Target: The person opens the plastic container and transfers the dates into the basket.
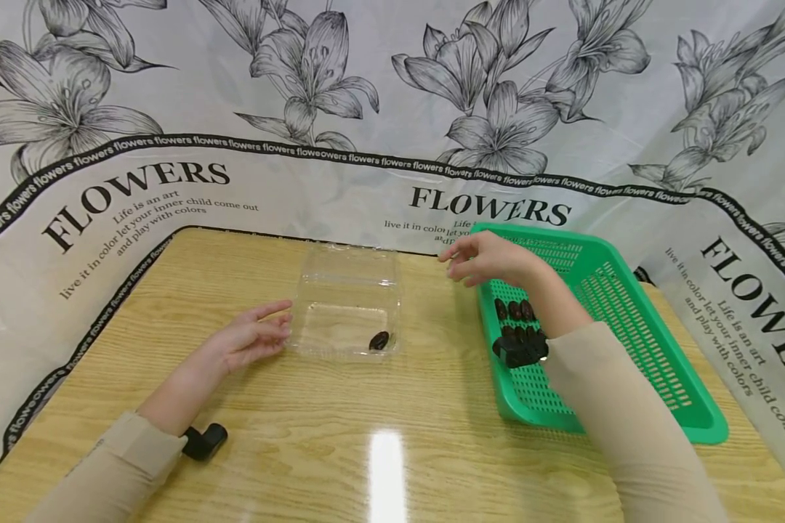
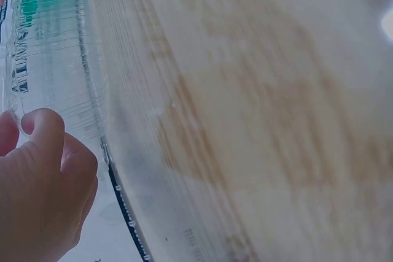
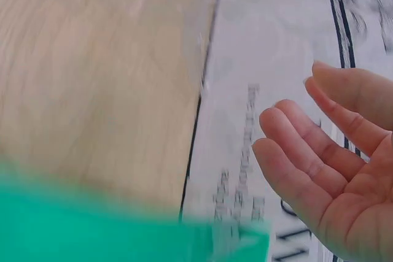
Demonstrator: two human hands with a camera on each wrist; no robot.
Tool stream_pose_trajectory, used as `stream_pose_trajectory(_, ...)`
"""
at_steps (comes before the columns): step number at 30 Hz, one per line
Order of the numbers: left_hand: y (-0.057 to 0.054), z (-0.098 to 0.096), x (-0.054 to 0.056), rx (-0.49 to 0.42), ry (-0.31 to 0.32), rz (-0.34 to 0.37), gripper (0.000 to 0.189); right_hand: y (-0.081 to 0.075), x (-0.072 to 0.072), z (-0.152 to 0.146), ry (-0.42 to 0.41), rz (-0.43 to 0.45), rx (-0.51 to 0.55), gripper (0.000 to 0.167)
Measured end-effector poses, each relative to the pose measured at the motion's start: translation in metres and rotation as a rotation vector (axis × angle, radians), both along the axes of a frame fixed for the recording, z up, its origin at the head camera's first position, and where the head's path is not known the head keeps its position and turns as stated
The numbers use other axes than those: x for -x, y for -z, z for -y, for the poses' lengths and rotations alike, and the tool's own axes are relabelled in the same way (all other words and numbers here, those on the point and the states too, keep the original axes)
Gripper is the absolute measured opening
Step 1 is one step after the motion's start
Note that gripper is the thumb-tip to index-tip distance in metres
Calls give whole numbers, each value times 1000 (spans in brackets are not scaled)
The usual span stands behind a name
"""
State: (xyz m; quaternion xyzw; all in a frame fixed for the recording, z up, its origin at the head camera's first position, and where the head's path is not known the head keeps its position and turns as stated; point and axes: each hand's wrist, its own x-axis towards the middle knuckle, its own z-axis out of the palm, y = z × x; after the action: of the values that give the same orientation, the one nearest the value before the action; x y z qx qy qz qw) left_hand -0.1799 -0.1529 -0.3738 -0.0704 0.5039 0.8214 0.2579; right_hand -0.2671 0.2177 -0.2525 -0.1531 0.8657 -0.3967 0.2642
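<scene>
A clear plastic box (image 1: 345,305) stands on the table with its hinged lid laid back. One dark brown date (image 1: 379,341) lies in its front right corner. At the box's left side is my left hand (image 1: 256,338), fingers relaxed and fingertips right at the edge; the left wrist view shows the hand (image 2: 46,182) beside the ribbed clear wall. My right hand (image 1: 487,259) hovers over the far left rim of a green basket (image 1: 628,312), fingers loosely bent and holding nothing. More dates (image 1: 514,310) lie in rows in the basket, partly hidden by the black wrist camera.
The wooden table (image 1: 288,443) ends at the back against a white flower-printed cloth (image 1: 340,189), which also hangs at both sides. The basket's raised slotted walls (image 1: 634,327) take up the right side. Black wrist cameras (image 1: 204,442) sit on both wrists.
</scene>
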Motion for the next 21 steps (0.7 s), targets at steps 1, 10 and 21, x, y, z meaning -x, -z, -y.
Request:
stream_pose_trajectory(1,0,0,0,3,0,0,74,2,1,6,-22,2,-6,37)
stream_pose_trajectory(10,-1,-1,-1,31,9,-16,68,30,8,56,-208,-1,-40,31)
stream_pose_trajectory(21,1,-1,1,30,11,-19,74,60,3,107,-583,-178,-278,33)
